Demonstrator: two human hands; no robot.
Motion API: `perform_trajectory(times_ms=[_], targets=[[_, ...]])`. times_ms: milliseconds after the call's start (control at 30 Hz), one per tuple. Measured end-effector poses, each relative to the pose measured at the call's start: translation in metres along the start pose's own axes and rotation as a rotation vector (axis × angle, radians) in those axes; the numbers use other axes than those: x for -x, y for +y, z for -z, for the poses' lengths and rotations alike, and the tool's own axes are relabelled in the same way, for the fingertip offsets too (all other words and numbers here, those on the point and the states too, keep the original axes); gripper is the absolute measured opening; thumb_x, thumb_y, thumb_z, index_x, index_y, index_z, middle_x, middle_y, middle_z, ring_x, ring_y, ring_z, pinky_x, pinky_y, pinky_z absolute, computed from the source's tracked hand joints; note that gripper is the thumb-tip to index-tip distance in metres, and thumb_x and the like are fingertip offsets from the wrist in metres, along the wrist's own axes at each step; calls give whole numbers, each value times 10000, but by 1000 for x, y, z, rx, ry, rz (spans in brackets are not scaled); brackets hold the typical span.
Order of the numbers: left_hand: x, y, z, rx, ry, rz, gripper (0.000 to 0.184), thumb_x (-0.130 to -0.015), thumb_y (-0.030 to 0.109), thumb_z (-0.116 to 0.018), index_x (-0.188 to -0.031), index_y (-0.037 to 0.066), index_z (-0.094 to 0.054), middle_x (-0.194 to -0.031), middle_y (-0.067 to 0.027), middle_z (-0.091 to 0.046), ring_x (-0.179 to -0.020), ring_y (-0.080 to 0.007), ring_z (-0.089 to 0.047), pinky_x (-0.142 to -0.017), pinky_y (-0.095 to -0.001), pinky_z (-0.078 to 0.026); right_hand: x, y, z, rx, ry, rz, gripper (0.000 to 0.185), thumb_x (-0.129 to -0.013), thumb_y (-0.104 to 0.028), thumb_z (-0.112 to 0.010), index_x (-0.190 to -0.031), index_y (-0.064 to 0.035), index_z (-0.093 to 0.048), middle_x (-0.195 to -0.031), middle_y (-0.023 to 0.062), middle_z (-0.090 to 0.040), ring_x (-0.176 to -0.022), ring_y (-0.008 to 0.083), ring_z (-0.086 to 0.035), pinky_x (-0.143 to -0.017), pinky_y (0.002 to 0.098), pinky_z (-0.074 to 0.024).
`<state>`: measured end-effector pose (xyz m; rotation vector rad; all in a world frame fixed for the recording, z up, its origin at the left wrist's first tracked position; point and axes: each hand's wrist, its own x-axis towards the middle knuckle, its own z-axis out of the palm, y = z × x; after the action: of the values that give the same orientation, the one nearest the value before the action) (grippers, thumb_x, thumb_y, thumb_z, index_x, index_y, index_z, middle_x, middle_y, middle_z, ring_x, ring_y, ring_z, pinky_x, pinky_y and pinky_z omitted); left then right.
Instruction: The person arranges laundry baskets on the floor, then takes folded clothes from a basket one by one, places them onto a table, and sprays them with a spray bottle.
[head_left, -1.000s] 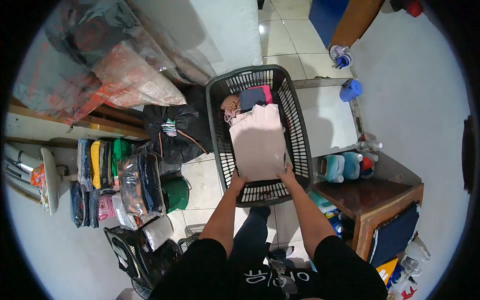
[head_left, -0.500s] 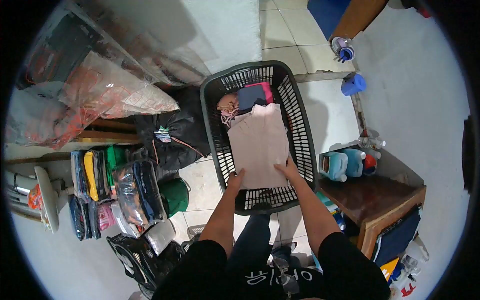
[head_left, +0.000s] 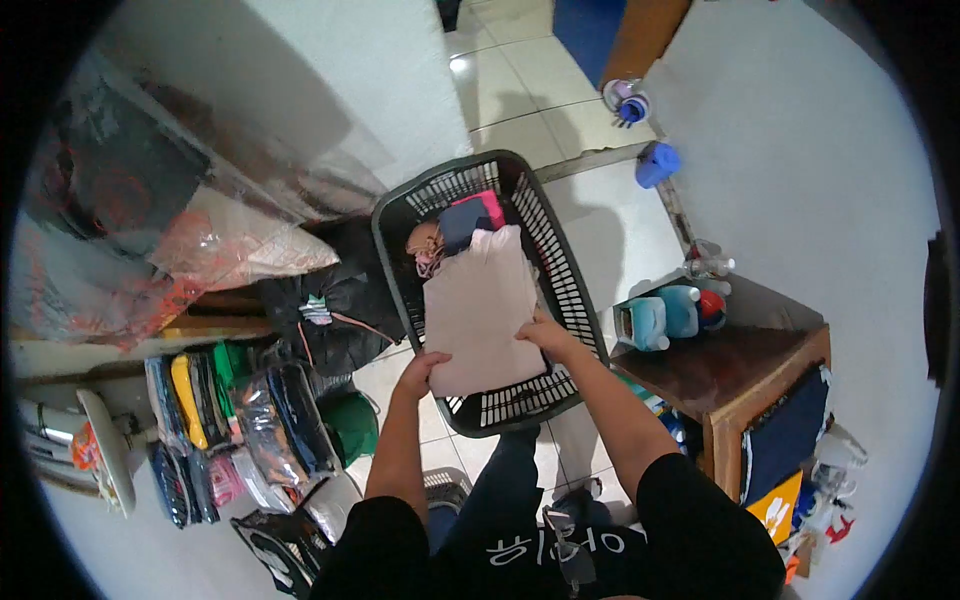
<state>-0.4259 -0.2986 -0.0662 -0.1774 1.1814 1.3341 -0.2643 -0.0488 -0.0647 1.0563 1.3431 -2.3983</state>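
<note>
A folded pale pink garment (head_left: 480, 310) lies in the upper part of a black plastic laundry basket (head_left: 586, 300), its near edge reaching the basket's near left rim. My left hand (head_left: 424, 373) grips the garment's left edge, thumb on top and fingers underneath. On the right edge, my right hand (head_left: 543, 333) holds it the same way. Beyond it in the basket sit a folded dark blue cloth (head_left: 463, 225), a bright pink cloth (head_left: 491, 207) and a bunched peach-coloured item with thin straps (head_left: 425, 243).
Left of the basket are a black bag (head_left: 345, 290), a green bucket (head_left: 352, 430) and several plastic-wrapped clothes stacks (head_left: 285, 425). At right, a wooden corner shelf (head_left: 725, 375) bears blue bottles (head_left: 648, 322). A blue container (head_left: 657, 165) stands by the wall.
The garment has shifted left and towards me within the basket, both hands still on it. The camera view has turned, so the basket appears further left and more tilted.
</note>
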Motion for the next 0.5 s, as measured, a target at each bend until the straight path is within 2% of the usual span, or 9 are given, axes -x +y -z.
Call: perform_trajectory(times_ms=[33,133,233,333,367,467,500], targets=[[15,10,-7,-47,25,-37,542,-726,133,-622,-1228,19,-450,-1120,-122,-562,-1022,-252,-552,-870,-381,-455,17,-8,-7,33,38,-46,602,-697,-84,-593,-1263,3,-405,-1110,126,-552,-1004,232,-533,-884,336,-419],[65,33,-43,-195,90,-85,607,-674,97,-635,-1236,-5,-428,-1118,-124,-559,-1017,-262,-547,-885,-383,-441,78,-14,-18,-62,7,102,603,-703,-38,-606,-1274,-15,-411,-1124,106,-558,-968,190,-554,-849,310,-439],[119,49,-111,-288,79,-148,647,-638,71,-638,-1239,-22,-419,-1130,-139,-553,-1030,-286,-539,-899,-391,-431,172,-36,-22,-100,95,107,610,-725,-77,-643,-1285,-24,-410,-1147,91,-555,-1002,174,-537,-878,300,-422],[147,49,-182,-334,-19,-172,662,-626,54,-633,-1245,-26,-412,-1148,-145,-548,-1030,-285,-543,-903,-391,-430,269,-41,-8,-147,182,382,602,-728,-132,-641,-1274,-2,-420,-1176,103,-537,-1046,181,-510,-913,310,-401],[150,50,-211,-335,-101,-173,663,-622,42,-631,-1245,-28,-413,-1150,-146,-548,-1030,-286,-544,-902,-389,-431,303,-45,1,-73,254,370,570,-748,-118,-638,-1269,-8,-436,-1192,82,-532,-1051,166,-506,-925,312,-392],[153,39,-305,-384,-268,-178,647,-620,-18,-610,-1239,-32,-421,-1140,-145,-555,-1029,-286,-552,-894,-378,-440,403,-37,37,-194,324,656,513,-774,-113,-628,-1249,-14,-460,-1170,58,-548,-1033,149,-514,-922,313,-392],[152,37,-342,-425,-318,-156,639,-626,-20,-614,-1236,-33,-423,-1135,-144,-558,-1028,-282,-552,-887,-371,-444,436,-38,48,-99,426,641,458,-789,-96,-620,-1222,-20,-490,-1133,40,-569,-1017,132,-521,-918,307,-393]])
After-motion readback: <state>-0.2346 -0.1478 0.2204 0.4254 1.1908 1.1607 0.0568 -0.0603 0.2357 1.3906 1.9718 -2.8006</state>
